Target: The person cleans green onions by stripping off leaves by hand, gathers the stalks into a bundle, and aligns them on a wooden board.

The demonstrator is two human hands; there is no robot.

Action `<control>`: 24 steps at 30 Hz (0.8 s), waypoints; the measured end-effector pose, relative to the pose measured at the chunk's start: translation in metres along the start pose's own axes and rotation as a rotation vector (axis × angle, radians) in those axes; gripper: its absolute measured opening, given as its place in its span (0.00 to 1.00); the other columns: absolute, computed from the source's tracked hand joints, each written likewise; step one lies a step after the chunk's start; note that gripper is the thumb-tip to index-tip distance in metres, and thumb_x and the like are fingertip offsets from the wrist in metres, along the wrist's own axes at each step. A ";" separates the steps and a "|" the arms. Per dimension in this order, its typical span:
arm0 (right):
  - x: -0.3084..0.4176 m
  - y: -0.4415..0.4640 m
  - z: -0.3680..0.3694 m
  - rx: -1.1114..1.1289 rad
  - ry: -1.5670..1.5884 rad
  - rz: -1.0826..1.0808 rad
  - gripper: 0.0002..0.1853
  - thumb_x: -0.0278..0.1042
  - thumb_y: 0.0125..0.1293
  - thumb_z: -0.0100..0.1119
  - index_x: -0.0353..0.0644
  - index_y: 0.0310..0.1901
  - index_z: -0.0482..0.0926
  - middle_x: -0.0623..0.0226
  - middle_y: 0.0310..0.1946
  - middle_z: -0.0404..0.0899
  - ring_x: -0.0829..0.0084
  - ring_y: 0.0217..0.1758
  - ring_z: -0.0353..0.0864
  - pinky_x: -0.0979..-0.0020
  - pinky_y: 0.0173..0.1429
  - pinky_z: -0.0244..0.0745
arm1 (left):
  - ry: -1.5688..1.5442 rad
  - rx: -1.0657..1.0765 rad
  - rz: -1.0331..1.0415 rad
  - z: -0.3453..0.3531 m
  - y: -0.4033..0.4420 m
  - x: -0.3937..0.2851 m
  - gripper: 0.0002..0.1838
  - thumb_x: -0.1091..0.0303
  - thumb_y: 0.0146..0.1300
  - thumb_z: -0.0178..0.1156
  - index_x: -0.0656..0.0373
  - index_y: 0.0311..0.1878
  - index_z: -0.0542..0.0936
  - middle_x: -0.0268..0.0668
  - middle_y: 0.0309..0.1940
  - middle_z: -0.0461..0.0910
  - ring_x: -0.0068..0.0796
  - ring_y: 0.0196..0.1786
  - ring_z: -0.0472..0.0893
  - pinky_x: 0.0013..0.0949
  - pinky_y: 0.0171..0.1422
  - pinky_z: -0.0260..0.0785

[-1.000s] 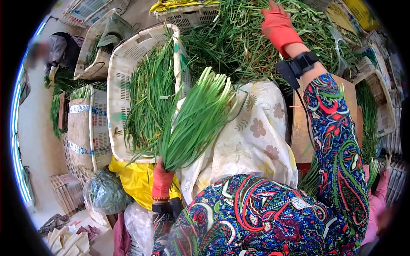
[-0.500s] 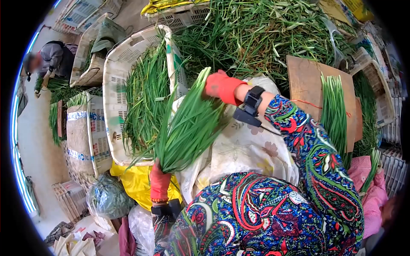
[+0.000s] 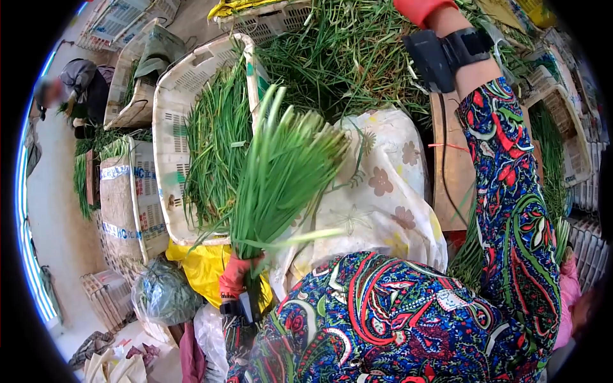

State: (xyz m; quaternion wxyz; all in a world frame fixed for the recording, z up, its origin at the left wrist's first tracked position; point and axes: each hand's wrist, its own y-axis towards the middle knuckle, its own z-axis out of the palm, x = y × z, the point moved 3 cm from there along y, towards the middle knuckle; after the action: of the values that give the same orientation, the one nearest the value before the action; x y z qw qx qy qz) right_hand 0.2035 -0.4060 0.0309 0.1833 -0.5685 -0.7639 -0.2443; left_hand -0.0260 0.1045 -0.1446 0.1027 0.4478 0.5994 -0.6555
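Flowered cloth right of left hand; loose pile beyond, near right hand. Left hand closed round leafy end of bunch, pale ends fanned up and away. Crate of greens ahead of left hand. Right hand at top edge, fingers out of sight: cannot tell if wide or narrow. Stray stalk juts sideways above left hand. Handling, as judged: snug grip without crushing leaves; pale ends even, clear of crate rim; stray stalk aligned with rest.
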 end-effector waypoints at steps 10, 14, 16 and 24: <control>0.048 -0.129 0.146 0.405 0.132 0.401 0.31 0.63 0.52 0.53 0.38 0.42 0.77 0.54 0.42 0.77 0.58 0.46 0.76 0.67 0.51 0.69 | -0.219 0.050 -0.130 0.023 -0.010 -0.017 0.14 0.71 0.46 0.65 0.63 0.37 0.76 0.34 0.27 0.77 0.25 0.26 0.76 0.24 0.31 0.67; 0.083 -0.131 0.162 0.411 0.234 0.470 0.22 0.53 0.55 0.52 0.38 0.33 0.77 0.51 0.37 0.74 0.54 0.41 0.74 0.62 0.46 0.70 | -0.151 0.013 -0.167 0.027 -0.015 -0.025 0.13 0.72 0.47 0.65 0.62 0.37 0.76 0.34 0.25 0.77 0.24 0.25 0.76 0.25 0.30 0.67; 0.086 -0.131 0.187 0.346 0.250 0.335 0.21 0.50 0.54 0.53 0.37 0.32 0.77 0.48 0.33 0.75 0.55 0.40 0.75 0.62 0.45 0.70 | -0.135 0.034 -0.202 0.023 -0.010 -0.013 0.12 0.72 0.47 0.65 0.62 0.36 0.76 0.34 0.24 0.78 0.25 0.25 0.77 0.25 0.29 0.68; 0.028 -0.065 0.138 -0.242 0.023 0.132 0.10 0.40 0.54 0.53 0.44 0.31 0.75 0.62 0.24 0.77 0.64 0.25 0.77 0.65 0.33 0.73 | -0.361 0.129 -0.174 0.016 -0.011 0.002 0.13 0.71 0.47 0.61 0.65 0.36 0.73 0.34 0.22 0.73 0.25 0.22 0.71 0.26 0.31 0.64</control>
State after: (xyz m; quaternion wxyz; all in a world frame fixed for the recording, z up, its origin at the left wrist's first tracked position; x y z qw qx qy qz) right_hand 0.1331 -0.3191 -0.0767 0.1376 -0.6325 -0.6877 -0.3287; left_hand -0.0420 0.0936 -0.1401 0.1226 0.2751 0.5643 -0.7686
